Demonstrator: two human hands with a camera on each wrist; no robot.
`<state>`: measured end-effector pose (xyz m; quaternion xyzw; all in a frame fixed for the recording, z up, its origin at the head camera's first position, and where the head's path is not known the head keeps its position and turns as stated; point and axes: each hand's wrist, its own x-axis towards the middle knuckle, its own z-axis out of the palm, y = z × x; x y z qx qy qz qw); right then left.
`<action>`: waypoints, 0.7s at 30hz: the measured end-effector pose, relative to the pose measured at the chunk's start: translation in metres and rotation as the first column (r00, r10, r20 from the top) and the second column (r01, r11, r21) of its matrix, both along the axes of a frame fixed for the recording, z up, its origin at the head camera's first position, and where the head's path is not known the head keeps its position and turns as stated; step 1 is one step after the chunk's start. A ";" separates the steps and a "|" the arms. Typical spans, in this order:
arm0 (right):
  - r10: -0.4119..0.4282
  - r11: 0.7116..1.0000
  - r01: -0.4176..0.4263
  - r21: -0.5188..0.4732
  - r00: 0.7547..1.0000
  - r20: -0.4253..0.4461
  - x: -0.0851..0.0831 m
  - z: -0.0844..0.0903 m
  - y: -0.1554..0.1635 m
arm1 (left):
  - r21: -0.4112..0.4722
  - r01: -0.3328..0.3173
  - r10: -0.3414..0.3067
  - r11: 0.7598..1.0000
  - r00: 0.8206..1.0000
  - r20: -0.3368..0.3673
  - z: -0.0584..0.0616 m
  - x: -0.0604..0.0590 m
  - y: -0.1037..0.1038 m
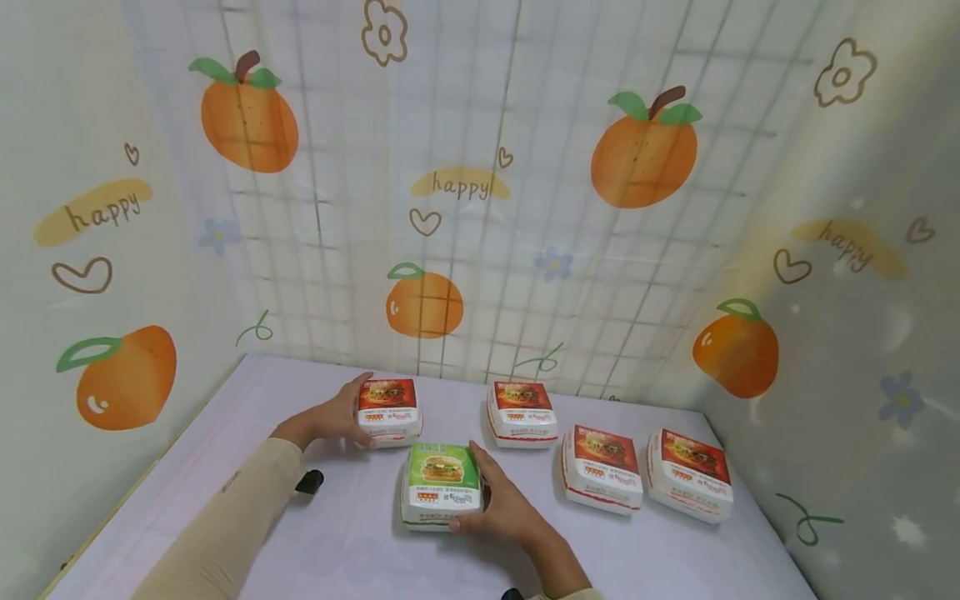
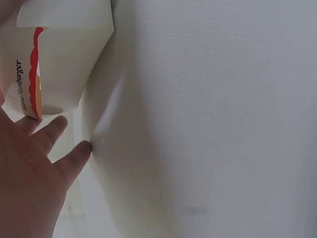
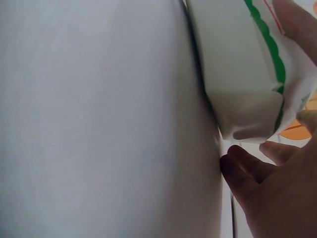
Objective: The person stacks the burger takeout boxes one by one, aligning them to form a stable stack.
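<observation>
A: Nearest? The right hand [image 1: 504, 503] cups the green-topped burger box [image 1: 441, 483], thumb along its near edge, fingers curled up its right side; the box sits closed on the table [image 1: 337, 542].
B: Farther back, the left hand [image 1: 337, 417] clasps the leftmost red-topped burger box [image 1: 387, 410]; three more red-topped boxes [image 1: 604, 466] stand rightward, closed, contents hidden.

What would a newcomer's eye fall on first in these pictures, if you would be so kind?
Most likely the single green-lidded burger box at the front of the pale table, held at its right side by the right hand. Behind it the left hand holds the leftmost of four red-lidded burger boxes, the others running off to the right. Big printed oranges brighten the backdrop.
</observation>
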<state>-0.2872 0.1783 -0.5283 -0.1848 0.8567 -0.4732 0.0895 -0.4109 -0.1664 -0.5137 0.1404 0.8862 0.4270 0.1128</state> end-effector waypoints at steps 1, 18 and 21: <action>-0.002 1.000 0.002 -0.001 1.000 0.002 0.000 0.000 0.000 | 0.011 -0.001 0.001 1.000 1.000 0.002 0.000 -0.001 0.000; -0.033 0.999 0.032 0.019 0.999 0.019 0.008 0.002 -0.004 | 0.043 -0.055 0.056 0.998 0.998 -0.015 0.010 0.005 0.000; -0.043 0.999 0.043 0.031 0.999 -0.010 0.008 0.003 -0.004 | 0.067 -0.023 0.026 0.998 0.999 -0.046 0.020 0.007 0.004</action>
